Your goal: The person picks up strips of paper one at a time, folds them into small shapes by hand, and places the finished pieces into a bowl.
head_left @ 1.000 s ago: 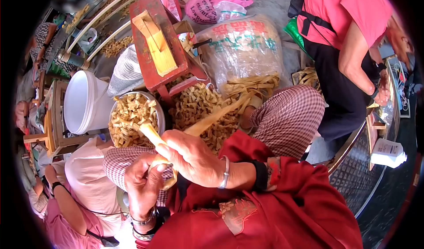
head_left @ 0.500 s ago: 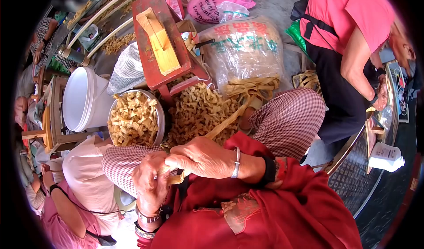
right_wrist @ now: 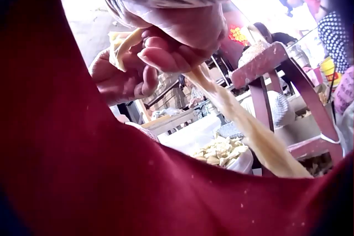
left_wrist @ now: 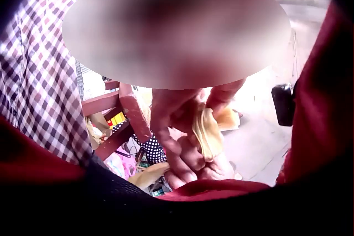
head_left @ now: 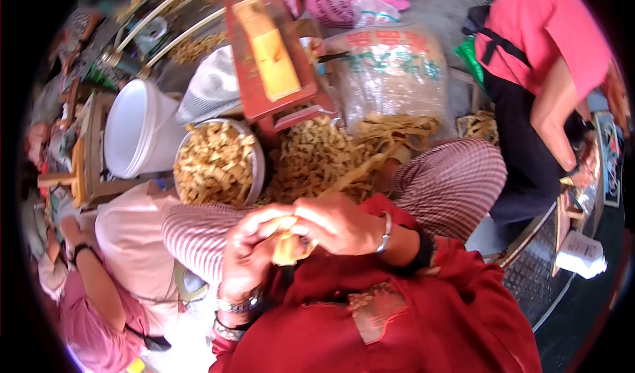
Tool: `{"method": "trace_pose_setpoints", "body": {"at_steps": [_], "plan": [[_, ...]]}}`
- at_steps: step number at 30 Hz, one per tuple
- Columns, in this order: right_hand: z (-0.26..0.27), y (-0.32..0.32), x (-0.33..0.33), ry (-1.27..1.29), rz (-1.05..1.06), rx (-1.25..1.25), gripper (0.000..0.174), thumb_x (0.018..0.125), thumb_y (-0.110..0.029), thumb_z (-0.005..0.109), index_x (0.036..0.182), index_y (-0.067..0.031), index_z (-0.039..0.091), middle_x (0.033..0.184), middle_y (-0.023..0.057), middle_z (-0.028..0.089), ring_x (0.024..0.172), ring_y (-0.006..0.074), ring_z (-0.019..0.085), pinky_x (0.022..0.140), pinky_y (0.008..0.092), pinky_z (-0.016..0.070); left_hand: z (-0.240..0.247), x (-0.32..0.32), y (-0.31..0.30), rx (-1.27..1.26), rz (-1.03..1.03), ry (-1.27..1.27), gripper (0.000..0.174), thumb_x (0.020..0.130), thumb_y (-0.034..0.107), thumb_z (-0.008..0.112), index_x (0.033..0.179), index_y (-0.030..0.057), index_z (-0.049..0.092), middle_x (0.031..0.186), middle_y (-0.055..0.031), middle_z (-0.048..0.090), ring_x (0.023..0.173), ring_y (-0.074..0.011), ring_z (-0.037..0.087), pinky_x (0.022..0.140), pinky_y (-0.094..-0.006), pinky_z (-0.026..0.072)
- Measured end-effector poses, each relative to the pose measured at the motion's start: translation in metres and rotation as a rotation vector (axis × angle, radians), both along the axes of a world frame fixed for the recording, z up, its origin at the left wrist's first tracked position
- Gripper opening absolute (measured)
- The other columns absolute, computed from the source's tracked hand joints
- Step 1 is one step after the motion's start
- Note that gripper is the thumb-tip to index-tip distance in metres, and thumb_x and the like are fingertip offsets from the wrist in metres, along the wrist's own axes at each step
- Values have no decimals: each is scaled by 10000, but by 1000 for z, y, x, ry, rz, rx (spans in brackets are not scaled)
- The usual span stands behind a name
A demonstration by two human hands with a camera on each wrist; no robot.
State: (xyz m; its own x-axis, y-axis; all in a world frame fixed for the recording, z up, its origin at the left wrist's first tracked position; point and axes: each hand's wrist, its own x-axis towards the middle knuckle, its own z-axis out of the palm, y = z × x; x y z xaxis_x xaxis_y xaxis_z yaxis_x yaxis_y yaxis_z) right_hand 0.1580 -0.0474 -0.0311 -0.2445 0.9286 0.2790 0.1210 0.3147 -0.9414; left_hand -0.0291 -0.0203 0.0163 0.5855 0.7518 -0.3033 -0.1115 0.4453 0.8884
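The pale yellow leaf strip [head_left: 289, 244] is bunched at chest height between both hands. The left hand [head_left: 246, 257] pinches the fold steady, and the right hand [head_left: 338, 224] curls its fingers round it. The loose tail trails toward the heap of folded yellow pieces [head_left: 317, 158] beside a round metal bowl [head_left: 262, 168].

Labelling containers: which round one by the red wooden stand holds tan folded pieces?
The round metal bowl, heaped with tan folded pieces; the white plastic bucket beside it shows only bare white inside.
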Motion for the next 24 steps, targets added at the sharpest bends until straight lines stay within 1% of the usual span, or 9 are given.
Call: {"method": "trace_pose_setpoints", "body": {"at_steps": [3,5,8,14,15,18,19,22,24], "plan": [[-3,3,0,159,-44,-120,192,945,-198,502,915,-13,542,697,153,574,634,323,605,546,377,440,-15,7,2,358,-25,198,423,832,-46,580,1248,4,517,1158,-101,560,1035,-194,556,907,-285,437],[-5,4,3,196,-65,-166,218,960,-206,484,916,0,541,694,130,570,628,246,593,567,342,441,-8,13,8,619,-134,295,556,793,-20,640,1321,31,472,1179,-121,522,1109,-239,490,960,-326,389],[-3,4,4,228,-102,-186,251,974,-211,465,1022,21,548,734,95,585,662,158,575,602,300,449,-9,20,10,688,-164,380,690,849,251,651,1412,31,318,1204,-149,491,1119,-293,474,978,-347,373],[-3,7,6,221,-29,-285,321,978,-213,459,1182,28,517,789,83,597,698,131,574,624,278,465,-20,28,9,383,-29,202,692,925,455,494,1412,8,290,1216,-132,488,1011,-210,542,847,-296,465],[-6,6,7,183,-18,-370,298,965,-224,482,1141,14,512,811,92,608,721,143,594,646,287,477,-20,28,9,282,-20,173,651,947,474,434,1374,-12,358,1126,-111,554,878,-151,595,748,-256,495],[-23,6,1,107,-195,-260,273,948,-243,509,1072,-1,489,852,104,617,755,169,616,675,305,485,-37,26,11,182,-14,79,615,960,473,400,1311,-31,440,976,-102,615,780,-136,622,710,-238,499],[-26,8,-2,170,-221,-245,278,935,-269,531,1026,-16,461,892,115,616,795,202,628,705,318,484,-37,28,12,87,10,11,584,969,456,389,1253,-44,493,857,-105,637,725,-149,630,701,-252,507],[-17,5,0,81,-264,-308,270,937,-254,532,1053,-22,460,905,121,608,823,214,625,723,321,482,-51,19,16,-32,-72,-92,628,955,470,410,1242,-87,464,981,-159,615,744,-193,628,655,-269,529],[-17,6,-1,67,-221,-269,345,967,-350,436,1064,-21,470,915,114,579,832,199,592,742,310,466,-47,19,15,-165,-59,-191,607,961,460,397,1215,-84,487,988,-166,618,794,-221,643,699,-296,541]]}}
